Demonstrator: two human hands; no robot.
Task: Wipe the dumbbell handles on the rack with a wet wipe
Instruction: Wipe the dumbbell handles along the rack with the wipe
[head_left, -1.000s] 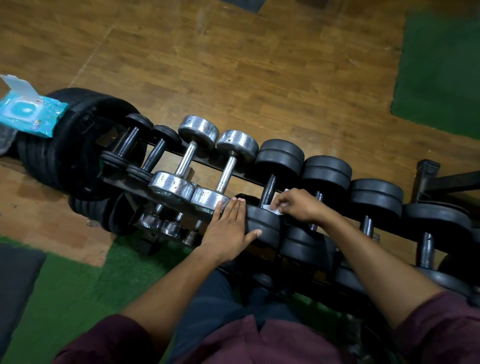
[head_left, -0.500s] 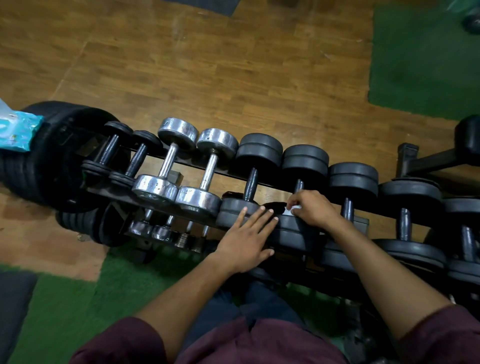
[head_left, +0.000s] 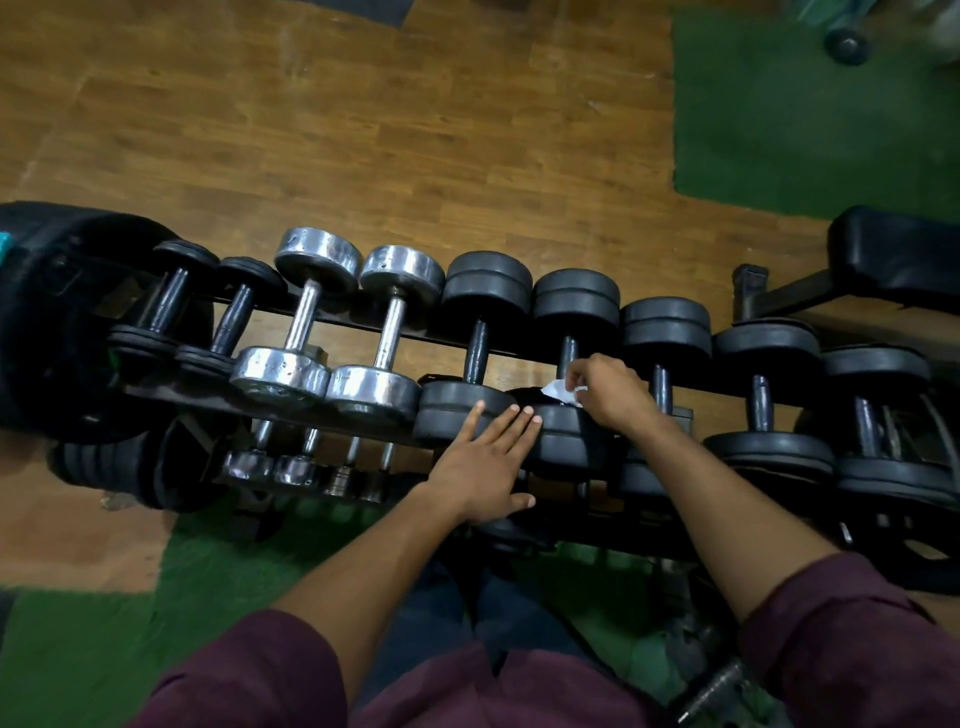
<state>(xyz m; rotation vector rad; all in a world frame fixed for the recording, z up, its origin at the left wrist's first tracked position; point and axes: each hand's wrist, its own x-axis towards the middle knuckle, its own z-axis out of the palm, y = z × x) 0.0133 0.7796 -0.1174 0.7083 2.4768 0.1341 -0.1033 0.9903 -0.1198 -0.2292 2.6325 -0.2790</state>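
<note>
1. The wet wipe (head_left: 558, 391), soft, limp and light, is pinched in the curled fingers of the right hand (head_left: 610, 395) at the near end of a black dumbbell's handle (head_left: 568, 356), centre of view.
2. The left hand (head_left: 485, 465) lies flat, fingers straight, on the near weight heads, holding nothing.
3. The dumbbells look heavy and stiff; best wrapped at mid-handle.
4. The rack (head_left: 363, 325) stands on wooden floor (head_left: 363, 130); a green mat (head_left: 810, 114) lies at 1 o'clock.

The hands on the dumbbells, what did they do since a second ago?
The right hand, pinching the white wet wipe, moved from one black dumbbell's handle to the next black dumbbell handle on its right. The left hand slid right too and still lies flat on the black rubber weights. The dumbbells stayed on the rack.
</note>
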